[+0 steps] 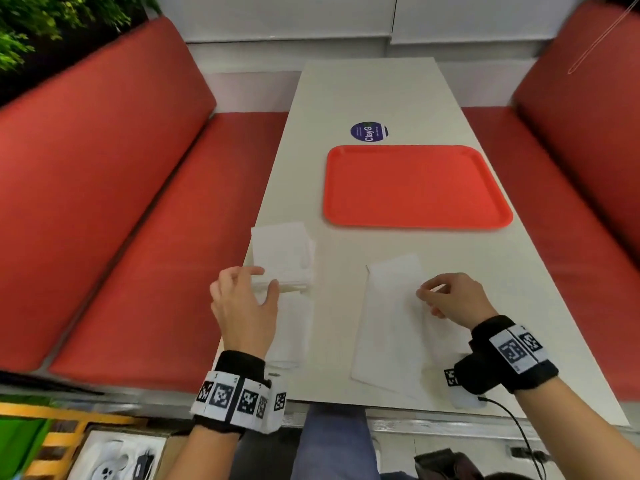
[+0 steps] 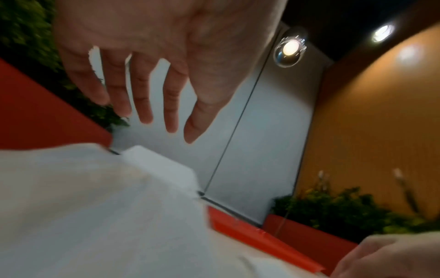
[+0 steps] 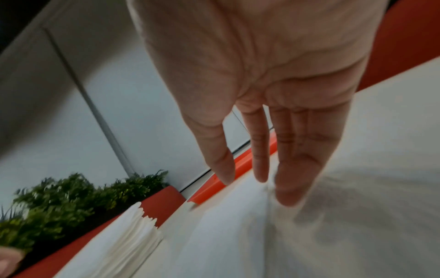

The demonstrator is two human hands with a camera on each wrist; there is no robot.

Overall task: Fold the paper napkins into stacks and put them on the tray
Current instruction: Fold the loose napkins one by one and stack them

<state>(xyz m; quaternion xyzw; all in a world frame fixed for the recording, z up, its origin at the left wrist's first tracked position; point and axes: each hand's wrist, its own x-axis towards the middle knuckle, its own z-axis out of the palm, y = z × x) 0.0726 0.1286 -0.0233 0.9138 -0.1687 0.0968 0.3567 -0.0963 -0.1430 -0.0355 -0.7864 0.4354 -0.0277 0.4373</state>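
Observation:
A stack of white napkins point(image 1: 282, 258) lies near the table's left edge, also visible in the right wrist view point(image 3: 133, 233). My left hand point(image 1: 266, 278) hovers at the stack's near end with fingers spread and relaxed point(image 2: 154, 112), holding nothing. Another napkin point(image 1: 291, 334) lies flat under that hand. An unfolded napkin point(image 1: 388, 323) is spread in front of me. My right hand point(image 1: 424, 292) touches its right part, with straight fingertips point(image 3: 285, 199) pressing on the paper. Beyond both sits the red tray point(image 1: 415, 187), bare, its rim showing in the wrist views point(image 2: 250, 237) point(image 3: 240, 169).
The white table point(image 1: 374, 95) is narrow, with red bench seats point(image 1: 166, 237) on both sides. A round blue sticker point(image 1: 369, 131) lies behind the tray. A box with white gear point(image 1: 114, 459) stands on the floor at lower left.

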